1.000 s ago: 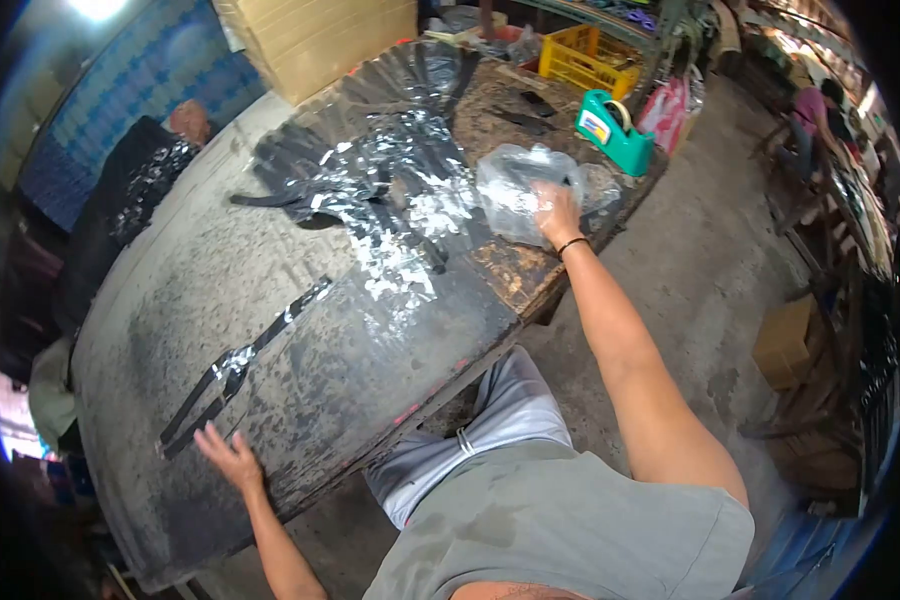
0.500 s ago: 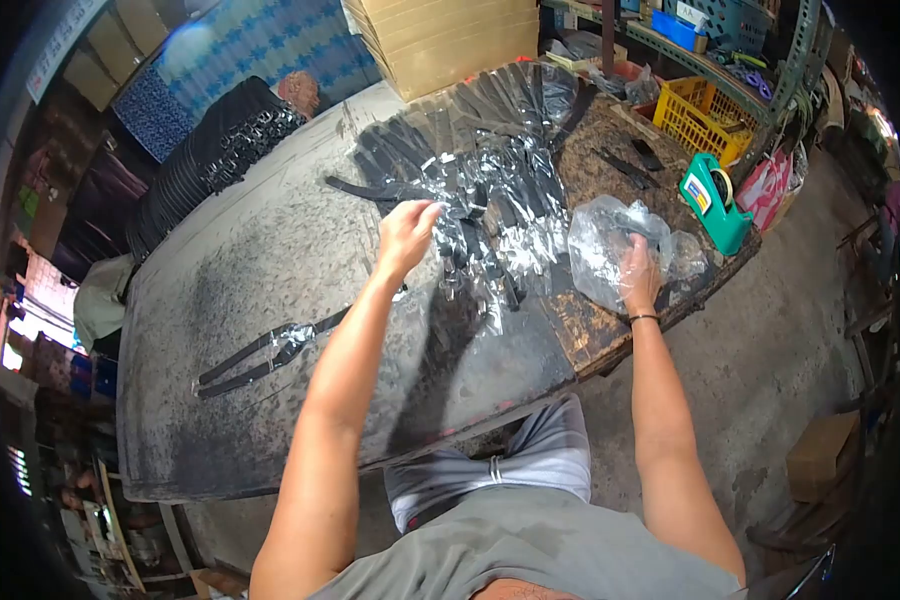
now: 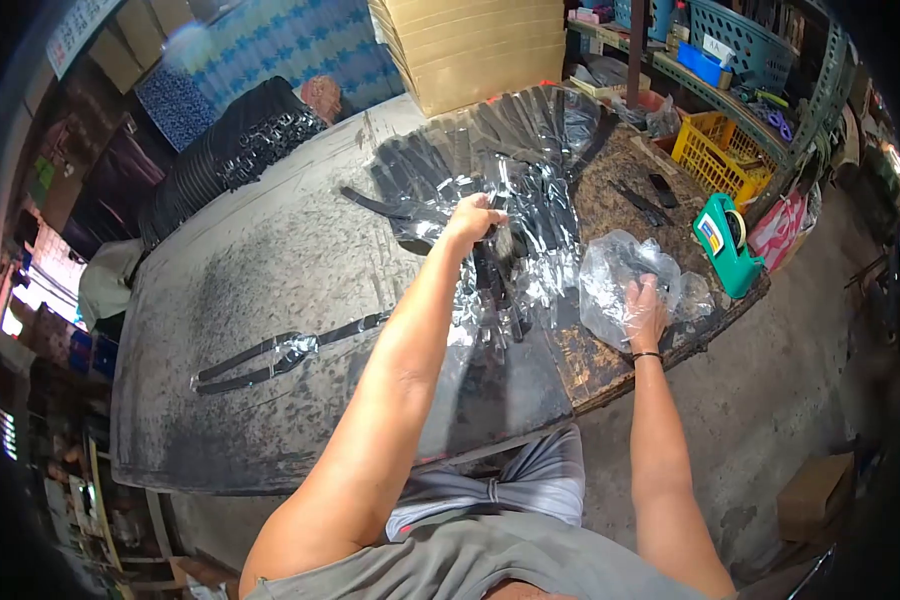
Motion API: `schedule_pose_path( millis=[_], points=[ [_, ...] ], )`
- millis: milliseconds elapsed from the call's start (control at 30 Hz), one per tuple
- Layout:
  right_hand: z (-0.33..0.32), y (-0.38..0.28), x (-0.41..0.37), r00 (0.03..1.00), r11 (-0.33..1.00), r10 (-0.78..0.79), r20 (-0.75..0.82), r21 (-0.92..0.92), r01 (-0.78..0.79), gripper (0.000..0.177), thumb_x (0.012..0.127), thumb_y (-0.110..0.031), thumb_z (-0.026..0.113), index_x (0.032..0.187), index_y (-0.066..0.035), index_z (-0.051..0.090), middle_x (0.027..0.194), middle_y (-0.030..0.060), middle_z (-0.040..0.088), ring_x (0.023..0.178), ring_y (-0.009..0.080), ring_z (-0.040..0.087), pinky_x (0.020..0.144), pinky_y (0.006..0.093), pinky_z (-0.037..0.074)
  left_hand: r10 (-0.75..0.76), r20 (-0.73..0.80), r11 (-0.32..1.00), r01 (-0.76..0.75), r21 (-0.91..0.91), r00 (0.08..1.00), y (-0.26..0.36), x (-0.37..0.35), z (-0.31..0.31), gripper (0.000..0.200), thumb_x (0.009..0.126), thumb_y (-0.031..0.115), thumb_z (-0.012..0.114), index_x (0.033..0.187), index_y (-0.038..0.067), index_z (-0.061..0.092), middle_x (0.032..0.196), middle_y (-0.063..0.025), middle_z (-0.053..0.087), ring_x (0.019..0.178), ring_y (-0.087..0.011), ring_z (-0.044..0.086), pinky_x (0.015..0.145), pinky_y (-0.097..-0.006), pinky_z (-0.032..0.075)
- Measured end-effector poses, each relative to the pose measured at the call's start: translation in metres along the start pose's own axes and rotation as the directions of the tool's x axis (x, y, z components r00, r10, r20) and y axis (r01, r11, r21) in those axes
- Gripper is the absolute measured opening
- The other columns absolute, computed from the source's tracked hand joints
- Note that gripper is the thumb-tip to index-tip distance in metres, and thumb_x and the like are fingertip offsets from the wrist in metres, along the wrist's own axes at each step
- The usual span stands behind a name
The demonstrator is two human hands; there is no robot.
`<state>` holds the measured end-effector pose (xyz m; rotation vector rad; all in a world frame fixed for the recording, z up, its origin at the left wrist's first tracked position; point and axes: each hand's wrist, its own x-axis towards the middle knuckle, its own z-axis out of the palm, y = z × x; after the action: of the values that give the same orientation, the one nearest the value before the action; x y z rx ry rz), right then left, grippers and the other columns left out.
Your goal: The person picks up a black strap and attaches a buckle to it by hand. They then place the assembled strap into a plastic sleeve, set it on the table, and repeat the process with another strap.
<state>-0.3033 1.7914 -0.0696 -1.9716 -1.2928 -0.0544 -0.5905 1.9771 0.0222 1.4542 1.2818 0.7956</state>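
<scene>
My left hand (image 3: 474,219) is over the middle of a spread of black straps in clear plastic sleeves (image 3: 542,205). Its fingers are curled together, and what they grip, if anything, is hidden. On the right, my right hand (image 3: 647,318) has its fingers in a crumpled clear plastic bag (image 3: 607,290) lying on a worn brown board (image 3: 610,180). The film partly covers those fingers, which look bent on the bag. One wrapped black strap (image 3: 260,364) lies apart on the table's left side.
A green tape dispenser (image 3: 727,245) stands at the board's right edge. Loose black pieces (image 3: 642,203) lie behind the bag. Farther back are a cardboard box (image 3: 475,55), a yellow crate (image 3: 722,158) and a shelf. A black bundle (image 3: 205,170) sits at the table's far left edge.
My left hand has moved right, from the left edge of the wrapped straps to over their middle. My right hand has stayed at the plastic bag. The camera view has shifted slightly.
</scene>
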Motion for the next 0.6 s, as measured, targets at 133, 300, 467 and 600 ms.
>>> schedule_pose_path(
  millis=[133, 300, 467, 600],
  points=[
    [0.000, 0.006, -0.002, 0.993, 0.994, 0.095, 0.070, -0.067, -0.090, 0.036, 0.088, -0.026, 0.055, 0.118, -0.008, 0.051, 0.100, 0.0224, 0.063, 0.095, 0.0419, 0.058, 0.079, 0.0484, 0.045, 0.335, 0.044, 0.912, -0.312, -0.265, 0.941, 0.022, -0.037, -0.034, 0.018, 0.084, 0.003, 0.063, 0.101, 0.002, 0.057, 0.100, -0.0095, 0.066, 0.087, -0.0149, 0.064, 0.078, -0.0283, 0.052],
    [0.013, 0.019, 0.003, 0.993, 0.992, 0.114, 0.022, 0.046, -0.115, 0.038, 0.084, -0.021, 0.055, 0.119, -0.006, 0.050, 0.113, 0.0193, 0.062, 0.105, 0.0391, 0.057, 0.088, 0.0452, 0.045, 0.316, -0.044, 0.853, -0.304, -0.423, 0.948, 0.061, -0.121, -0.076, 0.023, 0.085, 0.005, 0.063, 0.106, 0.002, 0.055, 0.101, -0.0105, 0.066, 0.088, -0.0183, 0.065, 0.079, -0.0321, 0.053],
    [0.020, 0.047, 0.006, 0.999, 0.991, 0.012, -0.030, 0.135, -0.008, 0.040, 0.086, -0.018, 0.054, 0.123, -0.006, 0.050, 0.114, 0.0229, 0.059, 0.105, 0.0414, 0.055, 0.089, 0.0469, 0.043, 0.397, -0.112, 0.787, -0.400, -0.469, 0.911, 0.067, -0.177, -0.113, 0.026, 0.085, 0.005, 0.063, 0.109, 0.003, 0.054, 0.101, -0.0108, 0.066, 0.088, -0.0202, 0.066, 0.078, -0.0358, 0.054],
    [-0.026, 0.040, -0.021, 0.905, 0.904, -0.404, -0.134, -0.212, 0.372, 0.029, 0.085, -0.011, 0.051, 0.111, -0.002, 0.057, 0.114, 0.0221, 0.057, 0.108, 0.0399, 0.050, 0.093, 0.0441, 0.040, 0.429, -0.204, 0.789, -0.475, -0.388, 0.880, 0.088, -0.201, -0.140, 0.025, 0.085, 0.008, 0.064, 0.107, 0.002, 0.055, 0.101, -0.0115, 0.066, 0.088, -0.0211, 0.065, 0.076, -0.0374, 0.055]
  ],
)
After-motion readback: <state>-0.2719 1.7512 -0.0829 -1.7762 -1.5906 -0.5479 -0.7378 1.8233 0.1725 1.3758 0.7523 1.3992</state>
